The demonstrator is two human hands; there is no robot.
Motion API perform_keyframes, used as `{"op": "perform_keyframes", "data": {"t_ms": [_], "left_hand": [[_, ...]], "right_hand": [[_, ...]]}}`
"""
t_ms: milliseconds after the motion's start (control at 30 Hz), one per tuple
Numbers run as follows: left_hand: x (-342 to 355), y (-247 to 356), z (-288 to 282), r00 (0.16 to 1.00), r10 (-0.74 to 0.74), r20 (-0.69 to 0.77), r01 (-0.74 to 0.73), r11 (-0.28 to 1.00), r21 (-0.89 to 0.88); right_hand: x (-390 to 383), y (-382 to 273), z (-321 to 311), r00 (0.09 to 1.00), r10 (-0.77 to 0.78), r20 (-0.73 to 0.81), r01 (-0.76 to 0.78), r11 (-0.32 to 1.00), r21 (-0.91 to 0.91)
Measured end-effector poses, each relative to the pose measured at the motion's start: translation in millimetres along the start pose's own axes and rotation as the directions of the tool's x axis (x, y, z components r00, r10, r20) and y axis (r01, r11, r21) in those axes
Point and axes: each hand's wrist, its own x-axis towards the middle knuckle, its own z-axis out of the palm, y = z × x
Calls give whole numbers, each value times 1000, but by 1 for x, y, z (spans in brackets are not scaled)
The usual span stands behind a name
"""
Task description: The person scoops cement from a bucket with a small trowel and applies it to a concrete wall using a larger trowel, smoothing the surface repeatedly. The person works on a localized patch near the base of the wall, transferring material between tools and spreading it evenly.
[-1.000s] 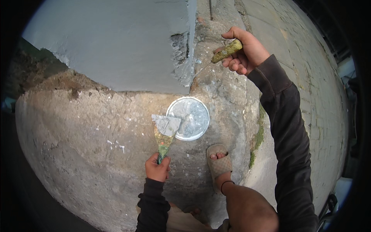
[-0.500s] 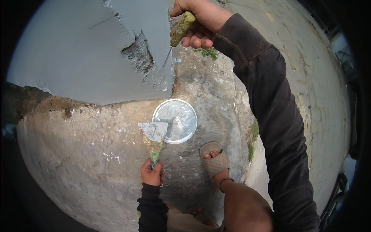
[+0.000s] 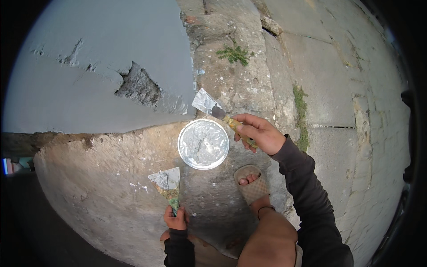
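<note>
My left hand [image 3: 176, 218] is closed round the green handle of a wide putty knife [image 3: 165, 183]; grey-white paste lies on its blade. In my right hand [image 3: 260, 133] is a smaller putty knife [image 3: 219, 112] with a yellowish handle, its blade smeared with pale paste and pointing up and left. That blade sits over the ground just beyond a round white tub [image 3: 181, 147], close to the wall corner. Grey-white paste [image 3: 202, 139] lines the inside of the tub. A grey wall [image 3: 102, 40] at the upper left bears a rough broken patch [image 3: 138, 86] near its lower corner.
Stained concrete ground [image 3: 106, 191] surrounds the tub. My sandalled foot [image 3: 250, 180] is planted just right of and below it. Small green weeds [image 3: 235, 54] grow beyond the wall corner, and more weeds [image 3: 300, 118] line a crack at the right. Paving slabs [image 3: 331, 151] extend rightward.
My right hand has come down from the wall's edge, bringing the smaller putty knife near the tub. The left hand with its wide putty knife is slightly lower. The view has shifted.
</note>
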Motion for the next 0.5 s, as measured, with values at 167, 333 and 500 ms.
{"op": "perform_keyframes", "data": {"t_ms": [167,333,500], "left_hand": [[0,10,-3,998,48,-31,-47,998,38],[-1,16,4,997,13,-80,-7,998,68],[4,16,15,996,31,-83,-26,997,68]], "right_hand": [[36,19,-12,951,-295,-86,271,937,-221],[58,41,1,977,-213,-25,214,976,49],[44,58,61,998,-5,-67,20,976,215]]}}
